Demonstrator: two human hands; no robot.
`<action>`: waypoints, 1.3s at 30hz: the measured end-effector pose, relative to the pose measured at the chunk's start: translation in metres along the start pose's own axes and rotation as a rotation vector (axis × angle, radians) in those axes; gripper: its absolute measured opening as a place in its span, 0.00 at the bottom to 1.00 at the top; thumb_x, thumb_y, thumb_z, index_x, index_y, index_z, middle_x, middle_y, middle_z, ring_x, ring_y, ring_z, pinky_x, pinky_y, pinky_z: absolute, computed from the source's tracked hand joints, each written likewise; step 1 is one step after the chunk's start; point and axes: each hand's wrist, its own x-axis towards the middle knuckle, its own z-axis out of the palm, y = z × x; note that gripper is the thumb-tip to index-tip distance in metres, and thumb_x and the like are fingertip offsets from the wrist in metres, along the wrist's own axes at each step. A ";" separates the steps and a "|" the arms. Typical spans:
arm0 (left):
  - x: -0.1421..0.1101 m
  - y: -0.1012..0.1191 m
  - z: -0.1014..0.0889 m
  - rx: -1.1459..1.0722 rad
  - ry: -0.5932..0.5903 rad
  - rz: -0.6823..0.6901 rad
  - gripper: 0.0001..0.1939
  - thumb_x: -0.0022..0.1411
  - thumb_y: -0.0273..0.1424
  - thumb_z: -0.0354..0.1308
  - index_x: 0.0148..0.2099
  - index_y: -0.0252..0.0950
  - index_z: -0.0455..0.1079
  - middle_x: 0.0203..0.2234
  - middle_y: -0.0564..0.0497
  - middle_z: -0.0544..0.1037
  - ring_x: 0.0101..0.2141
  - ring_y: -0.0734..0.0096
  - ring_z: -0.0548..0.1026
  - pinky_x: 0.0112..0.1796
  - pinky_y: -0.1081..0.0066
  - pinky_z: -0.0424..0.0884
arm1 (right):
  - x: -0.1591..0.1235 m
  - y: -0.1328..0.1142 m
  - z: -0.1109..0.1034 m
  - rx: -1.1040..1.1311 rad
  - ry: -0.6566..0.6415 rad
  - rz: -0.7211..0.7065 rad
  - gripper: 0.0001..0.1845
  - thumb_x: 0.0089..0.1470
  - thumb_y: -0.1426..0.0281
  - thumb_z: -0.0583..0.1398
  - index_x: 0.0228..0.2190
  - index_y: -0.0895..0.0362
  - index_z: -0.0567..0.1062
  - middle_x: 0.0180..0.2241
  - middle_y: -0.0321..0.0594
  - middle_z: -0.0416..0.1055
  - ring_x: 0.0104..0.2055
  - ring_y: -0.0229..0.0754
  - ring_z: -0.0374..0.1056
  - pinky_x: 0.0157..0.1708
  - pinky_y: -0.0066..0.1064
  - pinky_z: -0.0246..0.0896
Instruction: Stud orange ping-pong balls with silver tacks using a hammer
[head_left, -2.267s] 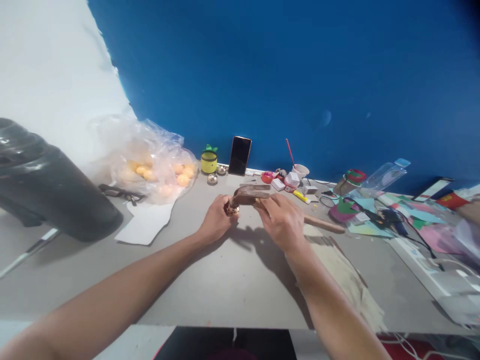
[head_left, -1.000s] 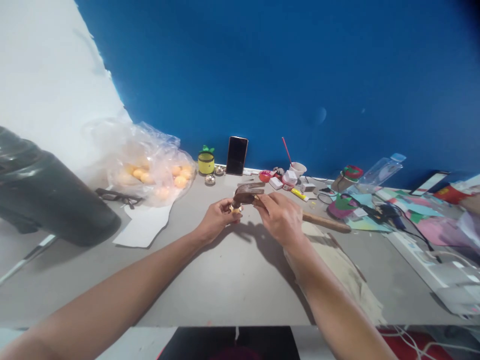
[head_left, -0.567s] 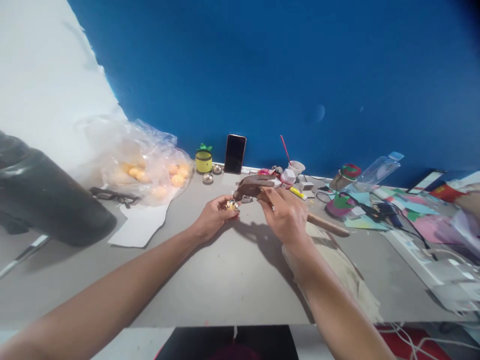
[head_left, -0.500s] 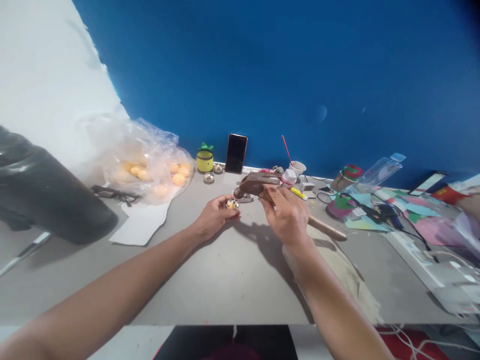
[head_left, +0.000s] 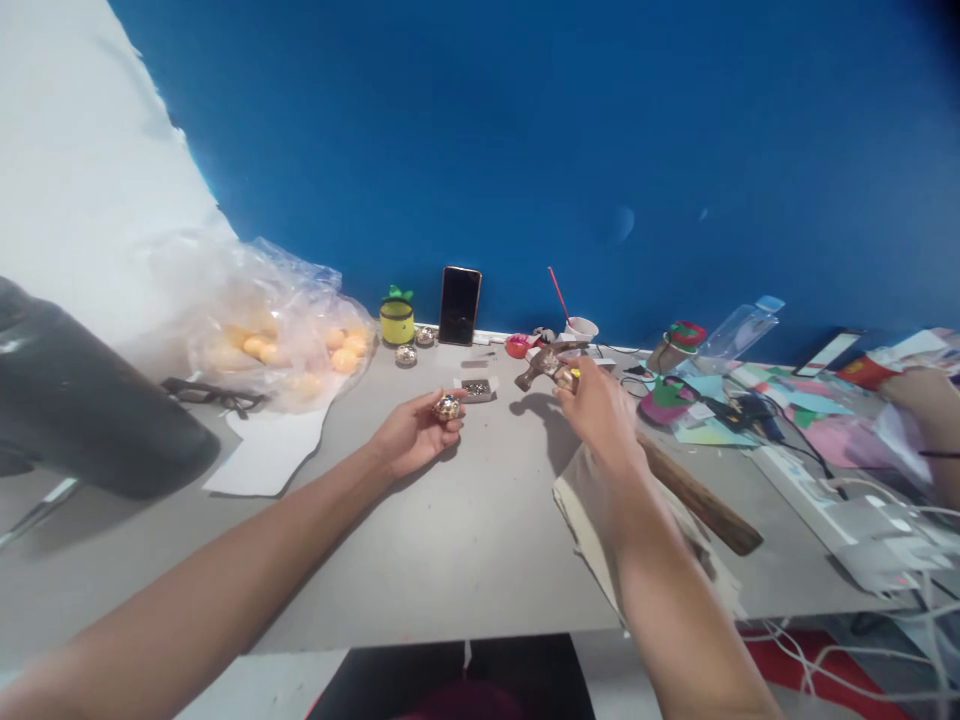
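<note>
My left hand (head_left: 412, 432) is closed around a small ball (head_left: 447, 407) studded with shiny metal tacks, with patches of orange showing. My right hand (head_left: 601, 410) grips a hammer (head_left: 701, 492) close under its head, the wooden handle slanting back to the right past my wrist. The hammer head is above the table, apart from the ball. Just beyond my left fingers lies a small open box (head_left: 478, 390) of tacks. Two more studded balls, a nearer one (head_left: 406, 355) and a farther one (head_left: 425, 336), rest by a yellow pineapple-like cup (head_left: 397, 318).
On the left stand a dark bottle (head_left: 97, 400) and a clear bag (head_left: 292, 320) of orange balls. A phone (head_left: 459, 305) leans on the wall. Beige cloth (head_left: 592, 525) lies under my right arm. A power strip (head_left: 806, 500), coloured paper and what looks like another person's arm (head_left: 926, 420) are right.
The hammer has moved right, away from the ball, with my right hand. My left hand has turned, showing more of the studded ball. The tack box is now uncovered.
</note>
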 end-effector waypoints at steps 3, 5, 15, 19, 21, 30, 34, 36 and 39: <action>0.001 -0.002 -0.001 0.018 -0.039 -0.003 0.10 0.70 0.28 0.55 0.48 0.29 0.75 0.30 0.45 0.74 0.23 0.75 0.67 0.21 0.77 0.63 | 0.011 0.012 0.006 -0.047 -0.190 0.108 0.23 0.62 0.64 0.62 0.56 0.55 0.72 0.45 0.50 0.79 0.49 0.56 0.76 0.43 0.37 0.63; 0.002 -0.003 -0.002 0.040 -0.057 -0.009 0.12 0.72 0.30 0.52 0.47 0.29 0.74 0.30 0.44 0.75 0.22 0.75 0.65 0.20 0.77 0.62 | 0.015 0.015 0.013 -0.078 -0.256 0.133 0.20 0.63 0.64 0.60 0.54 0.56 0.74 0.47 0.52 0.79 0.53 0.56 0.75 0.46 0.38 0.64; 0.002 -0.005 -0.002 0.098 -0.042 -0.018 0.23 0.77 0.39 0.43 0.43 0.29 0.74 0.26 0.44 0.78 0.17 0.75 0.64 0.19 0.74 0.62 | 0.016 0.012 0.037 -0.203 -0.315 0.143 0.17 0.65 0.64 0.57 0.47 0.61 0.80 0.53 0.60 0.76 0.59 0.60 0.69 0.50 0.43 0.66; 0.004 -0.007 -0.003 0.127 -0.029 -0.013 0.23 0.76 0.43 0.45 0.43 0.30 0.73 0.23 0.47 0.77 0.15 0.75 0.62 0.19 0.74 0.61 | 0.014 0.010 0.038 -0.060 -0.129 0.024 0.14 0.63 0.64 0.60 0.44 0.59 0.81 0.50 0.56 0.77 0.58 0.60 0.68 0.51 0.44 0.65; 0.004 -0.008 -0.003 0.164 -0.040 0.007 0.22 0.74 0.46 0.50 0.44 0.30 0.73 0.25 0.45 0.78 0.16 0.75 0.64 0.19 0.74 0.61 | 0.010 0.001 0.040 0.139 -0.015 -0.109 0.12 0.64 0.65 0.60 0.41 0.57 0.81 0.46 0.51 0.78 0.53 0.55 0.71 0.51 0.43 0.65; -0.008 -0.018 0.004 0.650 -0.108 0.267 0.25 0.59 0.44 0.71 0.52 0.36 0.74 0.28 0.51 0.77 0.24 0.73 0.71 0.24 0.74 0.65 | -0.038 -0.065 0.058 0.667 -0.073 -0.658 0.23 0.55 0.68 0.68 0.52 0.53 0.77 0.49 0.45 0.79 0.51 0.52 0.71 0.53 0.44 0.67; -0.008 -0.017 0.003 0.614 -0.146 0.273 0.25 0.58 0.43 0.71 0.54 0.37 0.74 0.32 0.49 0.78 0.28 0.71 0.74 0.29 0.72 0.70 | -0.037 -0.065 0.063 0.702 -0.047 -0.657 0.17 0.55 0.72 0.67 0.48 0.52 0.79 0.50 0.44 0.79 0.52 0.51 0.71 0.54 0.44 0.66; -0.006 -0.015 0.002 0.490 -0.147 0.246 0.25 0.59 0.45 0.70 0.52 0.35 0.75 0.35 0.46 0.79 0.29 0.70 0.75 0.31 0.71 0.72 | -0.034 -0.063 0.062 0.726 0.000 -0.632 0.20 0.55 0.70 0.68 0.50 0.51 0.78 0.50 0.44 0.78 0.52 0.51 0.71 0.54 0.44 0.66; -0.003 -0.014 -0.001 0.437 -0.152 0.215 0.24 0.57 0.44 0.72 0.49 0.32 0.77 0.34 0.46 0.78 0.30 0.70 0.75 0.29 0.70 0.72 | -0.032 -0.062 0.061 0.745 0.068 -0.584 0.23 0.55 0.67 0.69 0.53 0.53 0.76 0.49 0.45 0.78 0.50 0.52 0.70 0.53 0.45 0.66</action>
